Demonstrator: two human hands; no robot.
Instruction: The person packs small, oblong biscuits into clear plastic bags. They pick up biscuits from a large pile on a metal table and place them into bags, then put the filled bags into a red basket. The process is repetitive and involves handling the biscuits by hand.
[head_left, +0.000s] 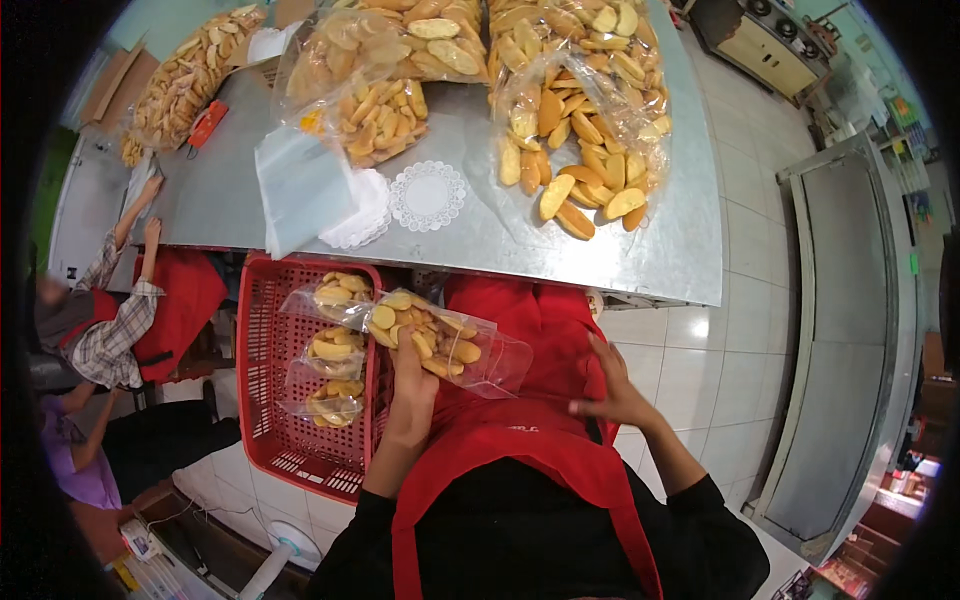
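My left hand (414, 382) grips a clear plastic bag (427, 334) part-filled with slices of toasted bread. The bag lies tilted above my lap, its unfilled end pointing right. Beyond it, my right hand (611, 390) is held over the right side of my red apron (517, 420), fingers apart and nothing in them. To my left stands a red perforated plastic basket (259, 360). Inside its right half sit three small bags of bread slices, one of them a middle bag (334, 351). The held bag partly covers the basket's right rim.
On the metal table (480, 240) lie a large open bag of bread slices (585, 135), a smaller bread bag (382, 116), a stack of clear plastic sleeves (304, 187) and paper doilies (427, 195). Two people sit at the left. A metal cabinet (840, 337) stands right.
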